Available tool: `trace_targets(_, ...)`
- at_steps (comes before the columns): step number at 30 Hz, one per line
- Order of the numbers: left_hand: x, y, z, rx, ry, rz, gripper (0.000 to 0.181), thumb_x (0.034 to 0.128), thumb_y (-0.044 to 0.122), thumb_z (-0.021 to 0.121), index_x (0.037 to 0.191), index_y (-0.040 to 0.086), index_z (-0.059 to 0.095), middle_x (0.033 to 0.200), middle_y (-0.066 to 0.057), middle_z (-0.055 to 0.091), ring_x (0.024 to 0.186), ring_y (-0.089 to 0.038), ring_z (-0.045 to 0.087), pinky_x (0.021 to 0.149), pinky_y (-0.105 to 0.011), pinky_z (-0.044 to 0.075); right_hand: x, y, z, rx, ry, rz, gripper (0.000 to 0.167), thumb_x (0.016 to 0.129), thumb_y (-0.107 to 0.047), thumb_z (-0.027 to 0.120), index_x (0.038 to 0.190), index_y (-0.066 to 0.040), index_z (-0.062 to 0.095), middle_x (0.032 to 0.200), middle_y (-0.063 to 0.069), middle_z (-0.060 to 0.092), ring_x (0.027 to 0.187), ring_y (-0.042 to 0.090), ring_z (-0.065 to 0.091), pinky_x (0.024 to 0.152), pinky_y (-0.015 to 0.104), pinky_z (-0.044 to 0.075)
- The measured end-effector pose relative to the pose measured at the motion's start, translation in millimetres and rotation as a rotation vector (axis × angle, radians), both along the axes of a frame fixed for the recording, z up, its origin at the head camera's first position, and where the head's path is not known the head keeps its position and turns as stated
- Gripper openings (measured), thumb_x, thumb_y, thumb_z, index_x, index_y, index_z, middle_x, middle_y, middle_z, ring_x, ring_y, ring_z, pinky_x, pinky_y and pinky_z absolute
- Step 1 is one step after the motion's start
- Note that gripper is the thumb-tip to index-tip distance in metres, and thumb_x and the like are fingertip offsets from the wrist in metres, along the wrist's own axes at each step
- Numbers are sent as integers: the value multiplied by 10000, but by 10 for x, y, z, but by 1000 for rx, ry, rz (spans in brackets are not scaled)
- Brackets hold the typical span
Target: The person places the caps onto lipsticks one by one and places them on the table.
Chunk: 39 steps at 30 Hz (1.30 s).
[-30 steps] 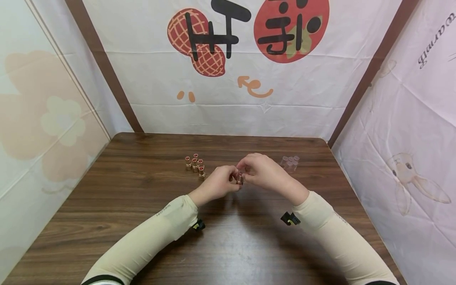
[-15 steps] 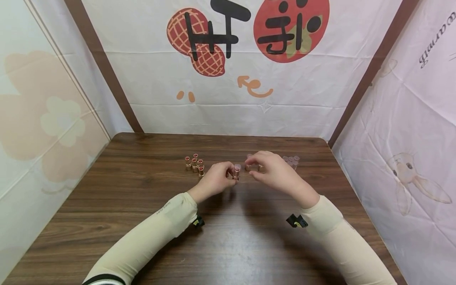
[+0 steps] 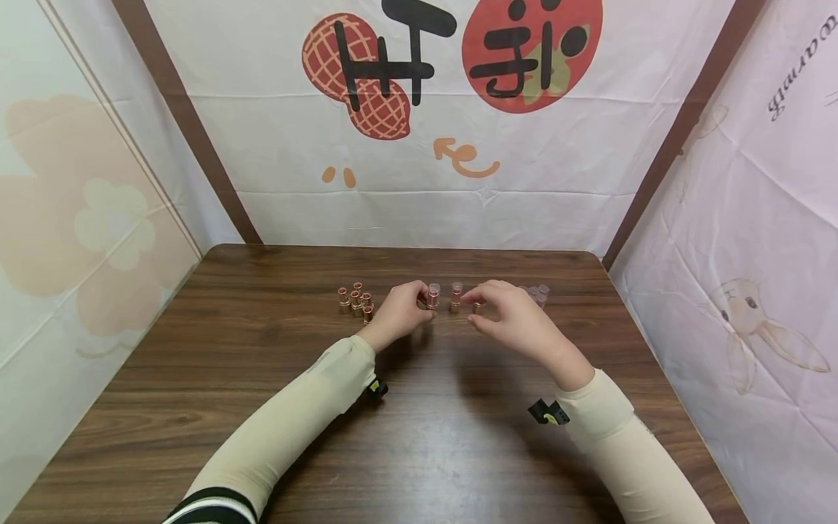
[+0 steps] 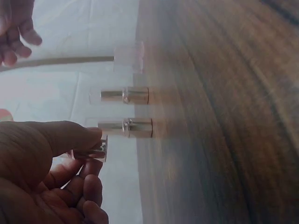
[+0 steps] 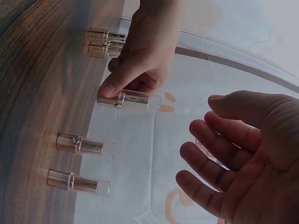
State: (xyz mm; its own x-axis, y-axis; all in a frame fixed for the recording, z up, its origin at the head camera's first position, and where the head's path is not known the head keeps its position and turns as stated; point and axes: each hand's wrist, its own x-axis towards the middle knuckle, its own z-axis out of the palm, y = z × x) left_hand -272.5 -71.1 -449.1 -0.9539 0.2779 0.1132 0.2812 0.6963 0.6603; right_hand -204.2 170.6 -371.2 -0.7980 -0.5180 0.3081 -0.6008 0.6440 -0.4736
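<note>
My left hand (image 3: 396,313) pinches a gold lipstick tube (image 3: 433,297) with a clear cap on it, upright and low over the table. In the right wrist view thumb and fingers close on the base of this lipstick tube (image 5: 135,100). Two more capped lipstick tubes stand to its right, a nearer one (image 3: 456,298) and another (image 3: 479,308) partly behind my right hand (image 3: 520,316). That hand hovers beside them with loosely bent, parted fingers and holds nothing. The left wrist view shows the two standing tubes (image 4: 125,95) past my left thumb.
Several gold tubes with red tops and no caps (image 3: 356,300) stand grouped left of my left hand. Several clear caps (image 3: 542,295) stand on the right, partly hidden by my right hand. Printed cloth walls (image 3: 393,218) rise behind and beside the wooden table (image 3: 419,437).
My right hand has let go of the capped tube and moved right. My left hand has carried the tube away from me, toward the standing pair.
</note>
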Motion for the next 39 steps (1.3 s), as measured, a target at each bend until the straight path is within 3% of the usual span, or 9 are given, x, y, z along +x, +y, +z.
trace_targets(18,-285,51,-197,-63,-69,122,237,861,136,823,1019,100,652,976,-50,686,879,-222,631,816,-399,525,9,68,-47,-25,-21,-33,284,933,-185,763,1211,-151,714,1182,-17,699,1143,240,645,971,443,512)
trace_targets(30,-292,64,-255,-95,-82,146,191,863,161,827,908,123,646,888,-40,657,785,-217,587,735,-375,486,18,61,-28,-4,-16,-32,302,932,-171,764,1223,-108,712,1194,8,696,1145,235,642,973,452,516)
trace_targets(39,-328,69,-280,-90,-82,155,166,863,144,813,921,123,659,889,-38,669,798,-225,599,762,-397,500,33,78,8,7,6,-43,281,924,-160,771,1199,-143,712,1193,13,699,1143,209,638,979,443,512)
